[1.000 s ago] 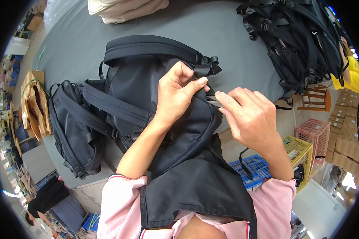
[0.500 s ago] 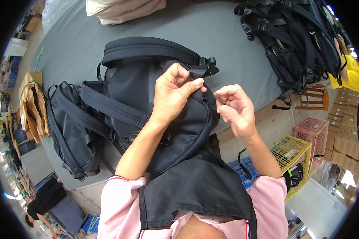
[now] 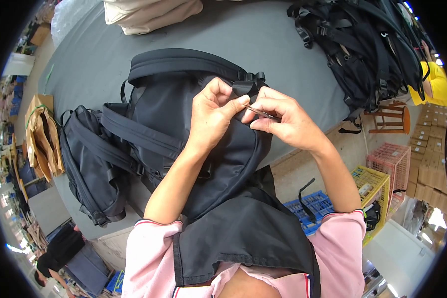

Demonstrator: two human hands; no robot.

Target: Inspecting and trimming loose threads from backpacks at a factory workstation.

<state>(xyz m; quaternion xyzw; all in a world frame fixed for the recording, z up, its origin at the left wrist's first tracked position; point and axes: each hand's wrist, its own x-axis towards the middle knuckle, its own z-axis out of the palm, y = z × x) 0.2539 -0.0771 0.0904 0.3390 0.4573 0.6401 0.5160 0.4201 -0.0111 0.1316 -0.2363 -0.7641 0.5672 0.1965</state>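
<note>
A black backpack [image 3: 169,107] lies on the grey-covered table in front of me, its padded shoulder strap [image 3: 184,55] arching along the far side. My left hand [image 3: 211,111] is closed in a pinch at the end of a black webbing strap [image 3: 243,88], close to a buckle. My right hand [image 3: 283,119] grips a small, slim, pointed metal tool [image 3: 264,113]. Its tip meets the left thumb and fingertips at the strap. Whether it is snips or tweezers I cannot make out. The fingers hide the exact spot being worked on.
A smaller black bag [image 3: 92,164] lies on the left. More black backpacks [image 3: 357,54] are heaped at the far right, and beige bags [image 3: 151,12] at the far edge. Beyond the table's right edge are a wooden stool [image 3: 392,119], a yellow crate [image 3: 370,186] and a blue crate [image 3: 313,208].
My right hand has moved left and up to meet the left hand, and the metal tool in it now shows clearly. The left hand keeps its pinch in nearly the same place.
</note>
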